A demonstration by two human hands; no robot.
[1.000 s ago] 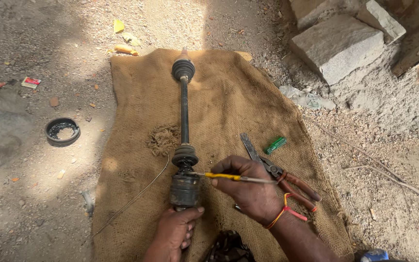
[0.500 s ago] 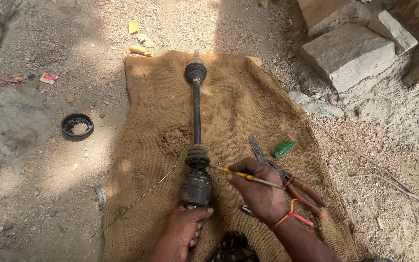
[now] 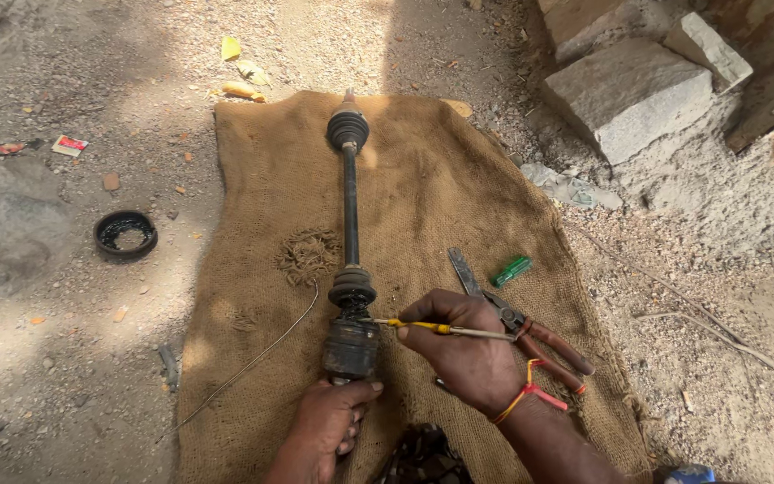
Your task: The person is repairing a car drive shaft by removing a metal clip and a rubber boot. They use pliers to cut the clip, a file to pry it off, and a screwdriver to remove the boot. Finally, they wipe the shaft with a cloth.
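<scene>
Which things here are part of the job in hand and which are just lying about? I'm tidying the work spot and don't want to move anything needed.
In use:
- drive shaft, steadied at its near joint by the left hand
- thin yellow-handled tool, held by the right hand
- burlap sack under the shaft

Lying about:
- pliers
- green piece
- black ring
- wire
- stone blocks

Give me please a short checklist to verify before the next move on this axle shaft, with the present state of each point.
1. Left hand grips the joint end of the axle shaft: ok.
2. Right hand holds the yellow-tipped tool, tip at the boot: ok.
3. Shaft lies fully on the burlap sack: ok.
4. Pliers beside the right hand: ok.
5. Boot clamp loosened: cannot tell.
</scene>
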